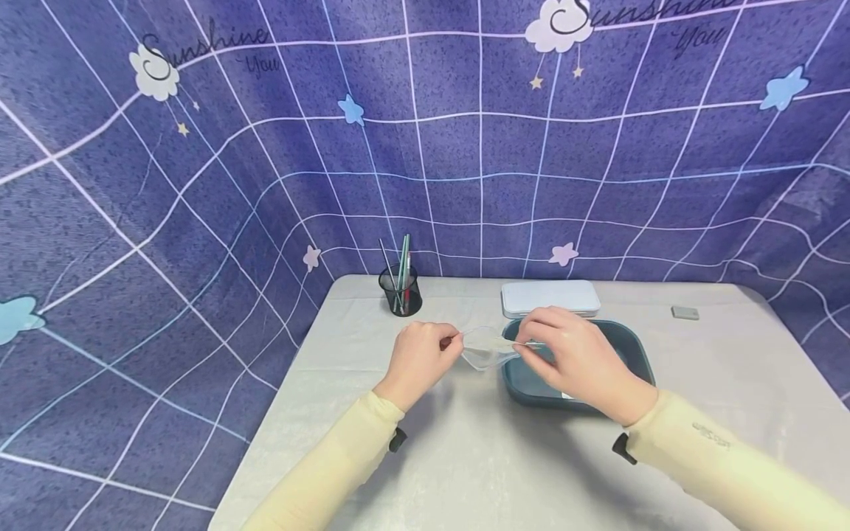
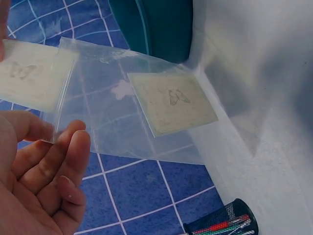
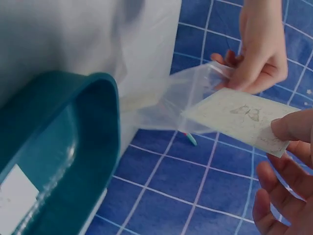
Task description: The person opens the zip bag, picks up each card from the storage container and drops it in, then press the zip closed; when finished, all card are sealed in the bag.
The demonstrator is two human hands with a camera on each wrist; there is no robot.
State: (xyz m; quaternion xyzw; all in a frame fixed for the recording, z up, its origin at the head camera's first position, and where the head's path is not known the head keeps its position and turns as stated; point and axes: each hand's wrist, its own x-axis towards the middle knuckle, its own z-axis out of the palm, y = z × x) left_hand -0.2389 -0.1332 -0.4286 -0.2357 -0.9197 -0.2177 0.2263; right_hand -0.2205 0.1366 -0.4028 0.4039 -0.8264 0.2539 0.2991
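My left hand (image 1: 418, 359) pinches the edge of a clear plastic bag (image 2: 110, 134) near its mouth. One cream card with a butterfly print (image 2: 173, 103) lies inside the bag. My right hand (image 1: 574, 352) pinches a second cream butterfly card (image 3: 239, 115) between thumb and fingers. That card's far end overlaps the bag's mouth in both wrist views. Both hands are above the table, with the right one over a teal bin (image 1: 541, 400). A white piece of paper (image 3: 17, 198) lies in the bin, mostly hidden by the right hand in the head view.
A black mesh cup (image 1: 413, 301) with pens and pencils stands at the back left of the white table (image 1: 451, 472). Behind the bin lies a white flat case (image 1: 550, 296). A small grey block (image 1: 685, 313) sits at the back right. Blue patterned cloth hangs behind.
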